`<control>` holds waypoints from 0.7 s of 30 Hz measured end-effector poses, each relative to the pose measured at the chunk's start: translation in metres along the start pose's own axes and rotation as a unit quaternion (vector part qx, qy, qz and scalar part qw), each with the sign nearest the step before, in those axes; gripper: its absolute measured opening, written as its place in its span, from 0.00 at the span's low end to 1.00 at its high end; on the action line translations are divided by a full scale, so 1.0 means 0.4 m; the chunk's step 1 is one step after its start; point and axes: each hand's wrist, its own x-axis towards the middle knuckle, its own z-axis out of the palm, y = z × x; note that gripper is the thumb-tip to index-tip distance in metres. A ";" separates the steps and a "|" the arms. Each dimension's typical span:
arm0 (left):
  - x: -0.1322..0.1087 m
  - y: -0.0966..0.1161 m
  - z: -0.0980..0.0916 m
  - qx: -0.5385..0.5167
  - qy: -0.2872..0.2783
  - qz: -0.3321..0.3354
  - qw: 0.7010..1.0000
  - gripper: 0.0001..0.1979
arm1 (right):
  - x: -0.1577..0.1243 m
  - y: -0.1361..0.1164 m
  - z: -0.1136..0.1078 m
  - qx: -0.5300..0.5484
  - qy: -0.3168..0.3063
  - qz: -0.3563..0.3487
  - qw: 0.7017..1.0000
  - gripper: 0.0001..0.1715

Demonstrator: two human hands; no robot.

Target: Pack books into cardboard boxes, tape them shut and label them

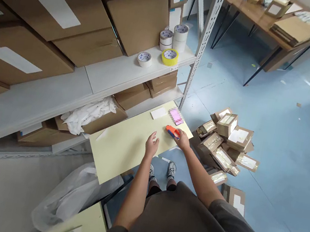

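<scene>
My right hand [182, 140] is closed on the handle of an orange and blue tool [172, 131], which lies over the right part of the pale yellow table [118, 153]. To its left, my left hand [151, 146] hovers over the table's near edge, fingers apart and holding nothing. Beyond the tool are a pink, blurred phone-like object [176, 116] and a small white card or pad [158, 113]. A thin white strip [101, 134] lies near the table's far left corner.
Shelving [119, 79] behind the table bears cardboard boxes [139, 17], white tape rolls [145, 59] and a yellow roll [169, 57]. Taped parcels [212, 142] are heaped on the floor at right. A plastic bag [71, 197] sits at lower left; a brown table [259, 14] stands behind.
</scene>
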 end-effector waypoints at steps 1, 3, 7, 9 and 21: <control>-0.010 -0.014 0.001 0.005 0.001 -0.005 1.000 0.27 | 0.010 0.018 0.025 0.004 -0.014 0.001 1.000 0.35; -0.030 -0.043 0.000 0.011 0.006 -0.021 1.000 0.26 | 0.026 0.052 0.076 0.004 -0.055 0.020 0.998 0.34; -0.075 -0.087 -0.009 0.010 0.022 -0.059 0.998 0.24 | 0.056 0.096 0.159 0.002 -0.120 0.075 0.990 0.25; -0.092 -0.095 -0.013 0.013 0.027 -0.068 0.997 0.23 | 0.075 0.101 0.179 0.008 -0.117 0.078 0.990 0.23; -0.045 -0.029 -0.016 -0.011 0.030 -0.037 0.999 0.21 | 0.076 0.030 0.045 -0.022 -0.082 0.058 0.995 0.34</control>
